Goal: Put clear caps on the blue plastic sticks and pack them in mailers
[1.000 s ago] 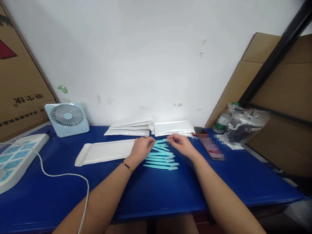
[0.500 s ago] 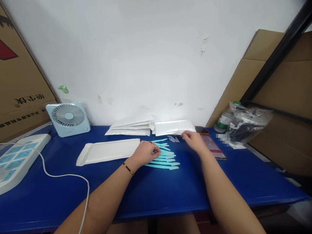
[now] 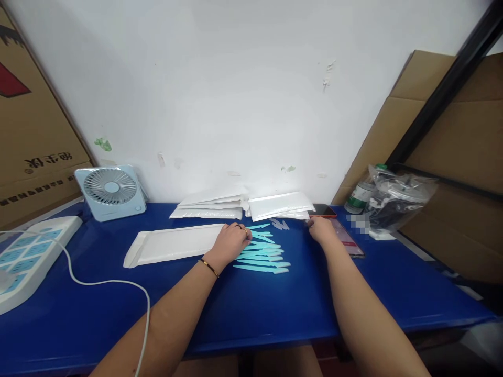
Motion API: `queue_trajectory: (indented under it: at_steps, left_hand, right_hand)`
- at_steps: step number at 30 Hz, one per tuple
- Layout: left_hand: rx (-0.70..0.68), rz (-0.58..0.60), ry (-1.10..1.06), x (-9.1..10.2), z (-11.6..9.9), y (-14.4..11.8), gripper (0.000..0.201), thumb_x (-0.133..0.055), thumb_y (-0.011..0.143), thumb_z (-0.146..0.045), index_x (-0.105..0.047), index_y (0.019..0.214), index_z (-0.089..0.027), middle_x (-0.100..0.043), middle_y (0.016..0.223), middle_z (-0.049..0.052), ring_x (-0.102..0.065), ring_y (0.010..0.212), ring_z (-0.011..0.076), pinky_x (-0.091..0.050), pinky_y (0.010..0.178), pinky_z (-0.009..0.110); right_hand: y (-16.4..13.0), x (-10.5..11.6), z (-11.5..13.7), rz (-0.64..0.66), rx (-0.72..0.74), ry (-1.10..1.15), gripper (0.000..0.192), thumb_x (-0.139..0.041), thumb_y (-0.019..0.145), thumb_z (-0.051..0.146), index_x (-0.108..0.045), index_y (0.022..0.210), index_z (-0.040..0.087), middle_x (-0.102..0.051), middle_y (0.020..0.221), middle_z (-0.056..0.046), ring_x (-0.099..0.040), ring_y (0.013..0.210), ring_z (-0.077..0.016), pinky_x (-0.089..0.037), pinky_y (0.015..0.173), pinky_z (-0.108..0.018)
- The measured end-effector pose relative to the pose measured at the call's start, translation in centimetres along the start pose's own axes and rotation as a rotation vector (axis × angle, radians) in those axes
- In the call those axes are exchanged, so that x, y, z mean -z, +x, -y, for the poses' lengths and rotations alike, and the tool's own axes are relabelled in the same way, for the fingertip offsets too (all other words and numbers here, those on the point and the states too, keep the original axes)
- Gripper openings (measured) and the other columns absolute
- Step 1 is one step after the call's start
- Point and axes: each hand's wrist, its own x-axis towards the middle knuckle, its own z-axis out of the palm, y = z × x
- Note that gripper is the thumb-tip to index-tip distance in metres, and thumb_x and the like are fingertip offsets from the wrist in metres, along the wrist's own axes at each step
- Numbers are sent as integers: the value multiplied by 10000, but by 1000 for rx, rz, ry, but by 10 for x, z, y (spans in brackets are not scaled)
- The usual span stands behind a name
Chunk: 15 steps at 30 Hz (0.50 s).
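Note:
Several light-blue eyebrow razors lie fanned in a loose row on the blue table. My left hand is curled over their left ends, with a ring and a bracelet showing. Its fingers are bent together, and what they hold, if anything, is hidden. A white padded envelope lies flat under and left of that hand. Farther right, my right hand is closed beside a phone-like flat device; I cannot make out anything in its fingers. Small greyish strips lie between the hands.
White padded envelopes are piled in a left stack and a right stack against the wall. A red-edged phone lies beside them. A fan, power strip and cable stand left; a bottle and plastic-wrapped item stand right.
My right hand has moved right, from the right envelope stack toward the flat device. My left hand has shifted slightly left and up, uncovering more of the razors. The right stack's top envelope has tilted slightly.

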Motion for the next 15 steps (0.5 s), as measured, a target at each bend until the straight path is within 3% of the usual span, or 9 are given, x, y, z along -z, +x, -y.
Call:
queue_trajectory:
  at_steps: [4,7,11,15]
  left_hand:
    - [9,21,-14,1,0,3,175,-515,836,-291,-642,744,-215,-633,809,34,-532,858,197,-353,772,312]
    - [-5,12,22,2,-1,4,196,-478,858,-269,-633,757,-203,-636,815,40,-549,827,192,-348,749,314]
    - [11,-2,25,0,0,4,239,-430,877,-250,-622,752,-184,-637,816,56,-571,795,189,-357,746,319]
    - [59,-56,-104,0,4,4,274,-380,895,-288,-620,804,-193,-644,852,46,-579,805,180,-386,747,302]
  right_hand:
    - [-6,6,5,78,29,47,146,-610,599,66,-692,661,169,-682,724,-104,-627,683,-230,-440,612,-300]
    - [-13,7,15,173,73,175,96,-617,631,122,-686,675,172,-667,657,-53,-597,572,-168,-431,537,-256]
    - [-22,6,37,331,101,632,89,-621,681,214,-666,724,151,-590,530,6,-513,453,-112,-412,459,-226]
    - [-28,2,59,301,105,1155,236,-721,648,333,-648,772,146,-598,576,15,-542,498,-103,-481,527,-243]
